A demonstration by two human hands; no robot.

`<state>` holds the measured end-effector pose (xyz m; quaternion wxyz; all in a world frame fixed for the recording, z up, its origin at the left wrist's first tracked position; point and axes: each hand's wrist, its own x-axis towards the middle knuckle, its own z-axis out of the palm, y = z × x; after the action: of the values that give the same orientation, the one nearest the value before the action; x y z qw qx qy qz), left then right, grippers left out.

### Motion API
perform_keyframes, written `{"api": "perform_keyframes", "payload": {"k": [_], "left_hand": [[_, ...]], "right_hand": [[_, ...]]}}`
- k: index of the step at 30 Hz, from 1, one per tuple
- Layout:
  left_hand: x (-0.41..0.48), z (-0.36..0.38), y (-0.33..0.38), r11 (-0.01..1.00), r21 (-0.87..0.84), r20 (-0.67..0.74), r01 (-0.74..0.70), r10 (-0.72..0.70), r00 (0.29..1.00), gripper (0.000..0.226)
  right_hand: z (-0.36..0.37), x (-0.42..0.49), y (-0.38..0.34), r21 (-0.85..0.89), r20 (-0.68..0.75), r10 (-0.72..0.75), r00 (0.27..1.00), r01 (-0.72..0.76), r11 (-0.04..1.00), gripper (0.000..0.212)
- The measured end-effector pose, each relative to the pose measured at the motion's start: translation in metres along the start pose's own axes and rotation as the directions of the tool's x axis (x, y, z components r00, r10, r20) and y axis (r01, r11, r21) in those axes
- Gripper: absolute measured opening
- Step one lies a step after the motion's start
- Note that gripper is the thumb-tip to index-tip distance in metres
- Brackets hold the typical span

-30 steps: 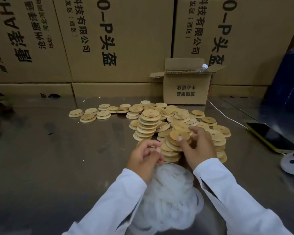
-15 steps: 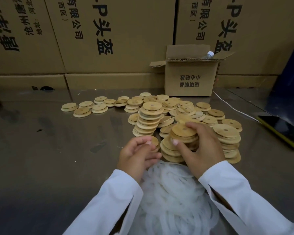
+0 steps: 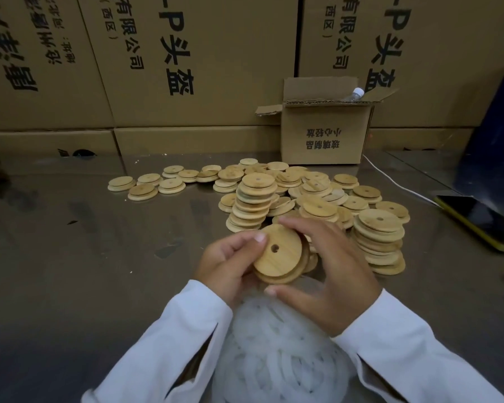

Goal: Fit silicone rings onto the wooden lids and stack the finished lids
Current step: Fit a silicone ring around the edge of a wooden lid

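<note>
1. A wall of big brown cartons [image 3: 204,53], printed with dark characters, stands well beyond both grips at the far edge of the worktop.
2. The worktop [image 3: 70,257] is dull metal and spreads under the grips and out to either side.
3. A heap of white, translucent silicone rings [image 3: 277,353] lies just below the grips, on the person's side, between the two white sleeves.
4. A small open box [image 3: 323,135] sits beyond the right grip, against the cartons, with its flaps up. A bottle [image 3: 355,93] pokes out of its top.
5. Loose lids [image 3: 146,184] lie scattered beyond the grips and off to the left.
6. One tall stack [image 3: 378,239] stands just right of the right grip, and a second stack [image 3: 253,202] stands just beyond the left grip.
7. A dark phone [image 3: 477,219] with a yellow edge lies well to the right of the right grip, with a white cable [image 3: 396,181] running past it.
8. The left grip [image 3: 230,266] holds the wooden lid [image 3: 282,266] from its left side, thumb on the face and fingers curled beneath.
9. The right grip [image 3: 335,274] clasps the same lid from the right. Its forefinger lies over the far rim and its thumb under the near rim.
10. The lid is held between the two grips, above the ring heap, with its stepped face tilted toward the person and its small centre hole showing.
</note>
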<state>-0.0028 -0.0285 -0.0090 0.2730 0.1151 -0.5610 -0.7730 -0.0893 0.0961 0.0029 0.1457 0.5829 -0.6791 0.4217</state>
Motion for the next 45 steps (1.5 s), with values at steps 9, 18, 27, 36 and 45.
{"api": "perform_keyframes", "payload": {"k": [9,18,27,36,45], "left_hand": [[0.006,-0.006,0.002,0.993,-0.107,-0.213,0.057,-0.079,0.974,0.024],[0.006,-0.005,0.0,0.992,-0.12,-0.159,0.05,-0.069,0.985,0.03],[0.006,-0.005,0.0,0.99,-0.138,-0.235,0.028,-0.06,0.97,0.016],[0.006,-0.005,0.001,0.986,-0.163,-0.154,0.03,-0.056,0.987,0.038],[0.004,-0.002,0.0,0.983,-0.173,-0.086,0.059,-0.074,0.994,0.033]], "right_hand": [[-0.01,-0.003,0.022,-0.536,0.156,0.571,0.806,-0.417,0.734,0.03],[-0.001,-0.005,0.035,-0.319,0.232,0.736,0.637,-0.665,0.676,0.028],[-0.004,0.0,0.029,-0.095,0.24,0.595,0.767,-0.591,0.801,0.027],[-0.017,0.006,0.012,0.208,0.298,0.601,0.742,-0.665,0.718,0.02],[-0.012,0.007,0.002,0.374,0.128,0.381,0.916,-0.4,0.837,0.027]]}}
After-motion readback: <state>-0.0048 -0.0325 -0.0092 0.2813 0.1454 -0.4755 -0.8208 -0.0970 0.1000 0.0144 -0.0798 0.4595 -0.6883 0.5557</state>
